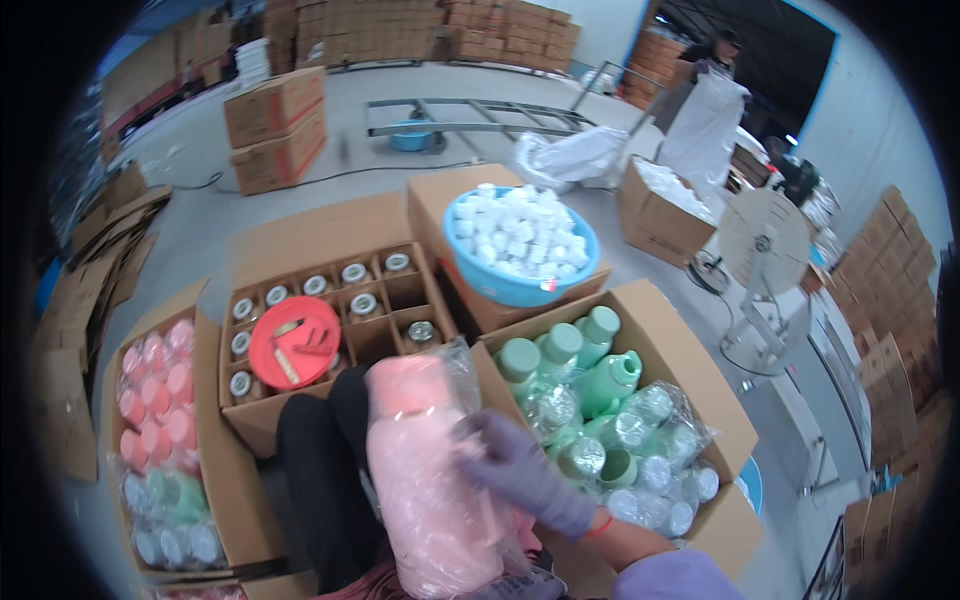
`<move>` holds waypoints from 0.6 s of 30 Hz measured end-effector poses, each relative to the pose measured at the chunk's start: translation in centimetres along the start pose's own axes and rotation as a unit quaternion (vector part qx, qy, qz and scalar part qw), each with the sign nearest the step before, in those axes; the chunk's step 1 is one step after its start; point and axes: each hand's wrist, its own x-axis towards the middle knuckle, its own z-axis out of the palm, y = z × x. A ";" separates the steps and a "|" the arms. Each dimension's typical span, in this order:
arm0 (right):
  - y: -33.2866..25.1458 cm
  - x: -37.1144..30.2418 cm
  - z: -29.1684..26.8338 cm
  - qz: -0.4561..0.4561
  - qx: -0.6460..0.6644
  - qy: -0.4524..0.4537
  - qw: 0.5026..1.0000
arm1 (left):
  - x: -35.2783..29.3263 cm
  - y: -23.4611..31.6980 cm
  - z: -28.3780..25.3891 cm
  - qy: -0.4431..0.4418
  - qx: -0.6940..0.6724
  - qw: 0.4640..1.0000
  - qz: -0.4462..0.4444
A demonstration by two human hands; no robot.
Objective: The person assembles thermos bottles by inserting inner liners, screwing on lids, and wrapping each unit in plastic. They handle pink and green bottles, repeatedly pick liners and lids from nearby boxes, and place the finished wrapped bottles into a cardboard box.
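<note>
A large pink bottle [425, 470] in a clear plastic bag [460, 375] stands tilted over my lap, its pink cap at the top. Against its right side is my right hand [515, 470], in a purple-grey glove. Those fingers touch or nearly touch the bag, but motion blur hides whether they grip it. Low behind the bottle, a bit of grey glove [515, 587] shows, apparently my left hand; its fingers are hidden. To the right stands an open carton [715, 390] of green bottles [605, 385], several of them bagged.
A divided carton [335, 225] holds silver-topped bottles and a red lid [293, 343] with small tools. Pink and green bottles fill the left carton [215, 400]. A blue basin [520, 290] of white caps sits on a box. Beyond are a fan [763, 243] and another person [700, 80] with a white sack.
</note>
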 end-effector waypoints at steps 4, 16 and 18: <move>1.5 0.2 -11.0 -0.039 0.102 0.279 0.954 | -2.8 -1.6 -2.0 0.118 -0.109 0.987 0.017; 24.6 4.9 -19.6 -0.069 0.138 0.435 0.887 | -7.9 -5.6 -7.4 0.324 -0.464 0.777 -0.274; 25.7 5.3 -18.8 -0.031 0.059 0.433 0.899 | -7.3 -5.8 -8.0 0.328 -0.432 0.796 -0.268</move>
